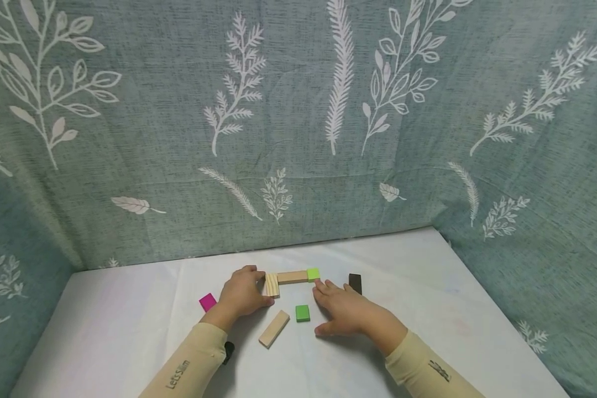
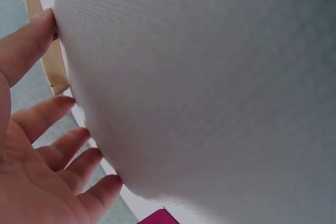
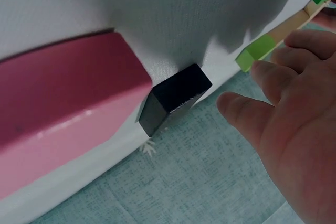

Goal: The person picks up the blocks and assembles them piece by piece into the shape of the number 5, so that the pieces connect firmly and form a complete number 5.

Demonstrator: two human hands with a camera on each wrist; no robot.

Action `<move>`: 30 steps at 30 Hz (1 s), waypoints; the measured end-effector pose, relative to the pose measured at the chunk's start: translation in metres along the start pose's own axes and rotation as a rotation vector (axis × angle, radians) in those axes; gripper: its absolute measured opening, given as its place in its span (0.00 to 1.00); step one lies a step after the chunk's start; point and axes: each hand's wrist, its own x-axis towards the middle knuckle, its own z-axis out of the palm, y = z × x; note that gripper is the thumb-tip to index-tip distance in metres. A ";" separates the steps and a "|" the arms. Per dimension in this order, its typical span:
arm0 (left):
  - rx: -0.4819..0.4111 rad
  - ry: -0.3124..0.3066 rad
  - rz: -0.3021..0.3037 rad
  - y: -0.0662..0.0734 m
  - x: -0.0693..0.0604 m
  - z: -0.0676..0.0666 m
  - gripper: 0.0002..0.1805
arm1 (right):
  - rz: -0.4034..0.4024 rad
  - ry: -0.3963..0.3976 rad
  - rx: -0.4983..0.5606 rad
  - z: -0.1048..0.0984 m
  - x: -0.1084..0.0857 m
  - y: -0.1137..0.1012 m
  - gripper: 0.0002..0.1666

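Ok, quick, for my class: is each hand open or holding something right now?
Left hand: thumb and forefinger at the striped wooden block; cannot tell whether they grip it.
Right hand: open, beside the light green block, holding nothing.

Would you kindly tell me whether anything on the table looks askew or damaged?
The loose wooden block near the darker green block lies diagonally, askew to the row of blocks beyond; I see no damage.

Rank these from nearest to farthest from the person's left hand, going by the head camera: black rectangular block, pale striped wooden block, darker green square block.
1. Pale striped wooden block: right at the left hand, beside its thumb.
2. Darker green square block: further right, closer to the camera wearer.
3. Black rectangular block: furthest right, just behind the right hand.
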 end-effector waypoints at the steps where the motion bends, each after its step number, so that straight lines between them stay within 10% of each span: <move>1: 0.002 0.000 -0.001 0.000 0.000 0.000 0.39 | -0.001 0.003 -0.001 0.000 0.000 0.000 0.55; 30: -0.016 0.049 -0.021 0.002 -0.002 0.002 0.39 | -0.031 0.052 0.051 0.004 -0.001 0.000 0.55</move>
